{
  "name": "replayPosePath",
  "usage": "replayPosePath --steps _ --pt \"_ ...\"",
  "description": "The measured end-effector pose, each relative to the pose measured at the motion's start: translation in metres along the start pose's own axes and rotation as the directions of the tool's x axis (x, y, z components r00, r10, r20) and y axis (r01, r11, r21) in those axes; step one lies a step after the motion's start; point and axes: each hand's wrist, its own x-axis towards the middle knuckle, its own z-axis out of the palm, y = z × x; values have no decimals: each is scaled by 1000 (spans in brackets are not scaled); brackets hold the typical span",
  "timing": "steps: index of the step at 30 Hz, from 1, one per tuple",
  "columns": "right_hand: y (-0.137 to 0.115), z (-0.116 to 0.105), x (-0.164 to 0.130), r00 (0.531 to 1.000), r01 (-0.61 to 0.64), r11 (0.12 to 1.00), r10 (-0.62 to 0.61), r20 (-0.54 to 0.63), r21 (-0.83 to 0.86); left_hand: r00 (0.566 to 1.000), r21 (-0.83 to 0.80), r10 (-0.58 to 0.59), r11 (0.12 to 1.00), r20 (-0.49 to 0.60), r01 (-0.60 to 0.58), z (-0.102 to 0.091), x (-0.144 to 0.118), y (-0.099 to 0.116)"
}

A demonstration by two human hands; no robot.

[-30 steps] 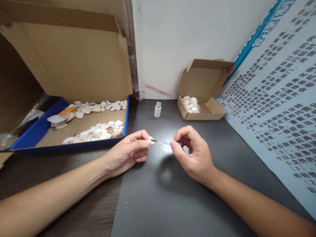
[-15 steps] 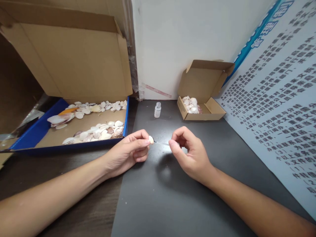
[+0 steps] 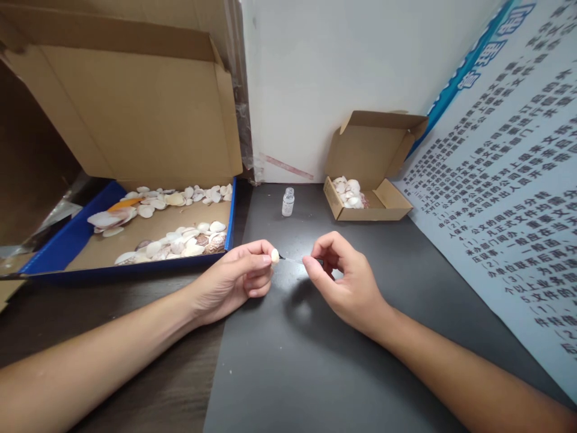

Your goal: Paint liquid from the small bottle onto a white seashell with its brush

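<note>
Pinching a small shell (image 3: 274,255), left hand (image 3: 234,282) should hold steady while right hand (image 3: 349,282), at 3 o'clock, grips the thin brush (image 3: 293,260), tip lightly touching.

White shell (image 3: 274,256), blue-edged tray (image 3: 67,243), brown cardboard box (image 3: 387,207), dark grey mat (image 3: 288,361), clear bottle (image 3: 288,201)

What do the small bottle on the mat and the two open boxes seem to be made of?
The small bottle looks like clear glass or hard plastic: it is see-through with a threaded neck; which one I cannot tell. The small box looks like plain brown corrugated cardboard, matt, with folded flaps. The large box looks the same, with glossy blue outer walls.
</note>
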Motion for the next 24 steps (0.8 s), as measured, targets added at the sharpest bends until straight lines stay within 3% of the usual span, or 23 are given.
replayPosePath --steps 5,13,19,24 --pt "-1 -1 -1 999 52 997 -52 -12 55 1000 -1 1 1000 10 -1 -1 0 -1" --pt "1 -1 0 1000 -18 1000 18 3 7 999 -3 -11 1000 -31 10 3 -1 2" --pt "1 1 -2 993 -25 997 16 116 76 1000 -18 -22 1000 -23 21 2 -1 2" --pt "6 0 0 992 -51 998 46 121 38 1000 -39 -21 999 -18 20 1 0 2"
